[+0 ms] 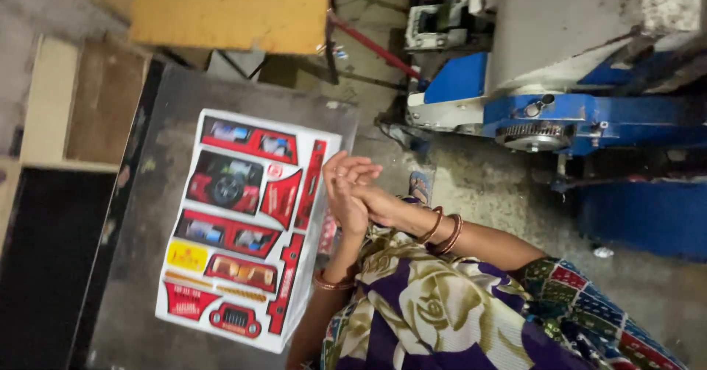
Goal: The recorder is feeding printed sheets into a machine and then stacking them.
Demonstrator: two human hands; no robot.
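Hands pressed together beside stack of printed sheets (247, 226): left hand (345, 206) and right hand (361, 186) palm to palm, fingers straight, gripping nothing. Bangles (442, 231) on right wrist. Sheets flat on grey table (140, 267), just left of hands. Farther off, blue machine (560, 112), yellow board (232, 9)

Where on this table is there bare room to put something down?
Bare grey top shows left of the printed sheets along the table's left edge, and above them toward the yellow board. It is crowded at the sheets' right edge, where both hands press together.
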